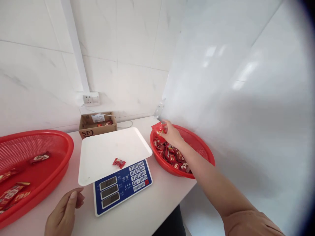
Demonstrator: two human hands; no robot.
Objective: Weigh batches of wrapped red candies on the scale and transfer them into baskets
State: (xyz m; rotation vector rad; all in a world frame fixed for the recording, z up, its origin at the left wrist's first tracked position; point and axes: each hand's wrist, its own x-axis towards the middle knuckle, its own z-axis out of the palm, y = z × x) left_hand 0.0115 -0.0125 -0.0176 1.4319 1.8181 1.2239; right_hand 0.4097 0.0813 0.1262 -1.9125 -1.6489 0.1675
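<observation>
Your two baskets, left and right, are glossy red plastic. The little red wrappers look shiny and crinkly. Your tray is smooth plastic, your box plain brown cardboard, your sleeve cloth.

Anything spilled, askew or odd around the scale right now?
Nothing looks spilled or damaged. Two small oddities on the white tray: one red packet lies alone near its front edge, apart from the pile in the right basket, and a dark speck shows near its left front corner, too small to identify.
</observation>
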